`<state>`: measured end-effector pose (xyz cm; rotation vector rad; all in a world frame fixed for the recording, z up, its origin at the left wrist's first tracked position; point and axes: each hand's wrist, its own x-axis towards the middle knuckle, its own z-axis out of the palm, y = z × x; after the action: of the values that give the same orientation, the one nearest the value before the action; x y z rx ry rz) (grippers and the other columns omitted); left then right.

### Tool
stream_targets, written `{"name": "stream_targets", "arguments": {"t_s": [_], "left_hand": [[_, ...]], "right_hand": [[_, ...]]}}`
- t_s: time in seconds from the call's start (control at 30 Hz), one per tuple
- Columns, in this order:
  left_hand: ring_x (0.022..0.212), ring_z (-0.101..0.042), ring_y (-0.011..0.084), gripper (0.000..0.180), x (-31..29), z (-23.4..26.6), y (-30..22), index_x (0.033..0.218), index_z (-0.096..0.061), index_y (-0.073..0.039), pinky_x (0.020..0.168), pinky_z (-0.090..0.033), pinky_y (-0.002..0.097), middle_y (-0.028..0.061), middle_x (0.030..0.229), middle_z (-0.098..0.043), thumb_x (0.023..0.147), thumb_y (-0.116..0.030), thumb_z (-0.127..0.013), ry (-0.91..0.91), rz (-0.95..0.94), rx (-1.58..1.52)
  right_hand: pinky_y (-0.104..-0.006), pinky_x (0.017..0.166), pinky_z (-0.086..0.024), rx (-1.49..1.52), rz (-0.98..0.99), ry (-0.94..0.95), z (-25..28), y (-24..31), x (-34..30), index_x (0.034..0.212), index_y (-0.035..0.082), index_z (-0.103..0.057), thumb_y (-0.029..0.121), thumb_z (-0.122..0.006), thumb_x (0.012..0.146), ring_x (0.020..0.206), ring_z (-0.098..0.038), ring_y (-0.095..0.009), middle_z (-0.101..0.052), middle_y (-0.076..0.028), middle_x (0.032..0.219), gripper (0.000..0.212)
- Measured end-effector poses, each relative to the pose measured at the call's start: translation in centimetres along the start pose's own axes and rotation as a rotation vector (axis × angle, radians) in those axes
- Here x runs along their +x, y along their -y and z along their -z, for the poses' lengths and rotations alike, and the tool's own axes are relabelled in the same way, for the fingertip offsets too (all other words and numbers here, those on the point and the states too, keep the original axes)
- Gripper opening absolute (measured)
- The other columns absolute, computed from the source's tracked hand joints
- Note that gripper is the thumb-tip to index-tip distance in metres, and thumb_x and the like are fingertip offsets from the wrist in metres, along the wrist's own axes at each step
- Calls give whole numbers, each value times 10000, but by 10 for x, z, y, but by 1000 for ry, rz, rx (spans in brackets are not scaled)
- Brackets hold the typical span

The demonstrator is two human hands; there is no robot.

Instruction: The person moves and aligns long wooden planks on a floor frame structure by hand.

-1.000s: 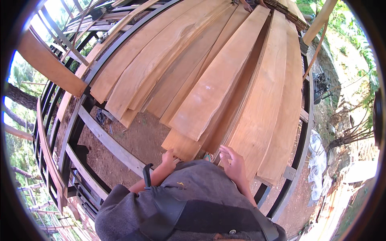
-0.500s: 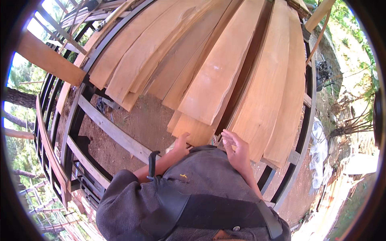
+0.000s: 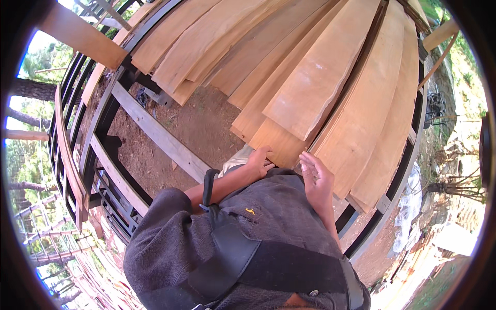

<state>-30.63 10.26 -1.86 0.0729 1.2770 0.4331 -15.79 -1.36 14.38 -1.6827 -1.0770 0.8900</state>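
Long tan wooden boards [image 3: 321,70], uneven-edged

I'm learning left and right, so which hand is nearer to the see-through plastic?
Right. The right hand is left of the plastic; the left hand is farther left, near the end of a board.
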Motion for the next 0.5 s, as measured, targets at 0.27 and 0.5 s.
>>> {"name": "stream_targets", "arguments": {"t_s": [0.27, 0.5], "left_hand": [[1098, -619, 342, 437, -1, 1, 0, 1246, -494, -28, 956, -507, 457, 179, 1229, -586, 863, -154, -662, 52, -1, -39], [1116, -597, 344, 395, -9, 12, -25, 1232, -501, 7, 990, -505, 457, 200, 1173, -565, 903, -168, -632, 49, -96, -84]], "right_hand": [[-351, 979, -531, -2, 0, 62, -4, 6, 2, 1266, -69, -614, 72, -580, 1013, 1141, -686, -270, -703, -209, 1193, 292], [-355, 959, -542, -14, 14, 85, -7, 3, 20, 1256, -68, -619, 69, -593, 1004, 1120, -698, -282, -708, -213, 1175, 288]]}}
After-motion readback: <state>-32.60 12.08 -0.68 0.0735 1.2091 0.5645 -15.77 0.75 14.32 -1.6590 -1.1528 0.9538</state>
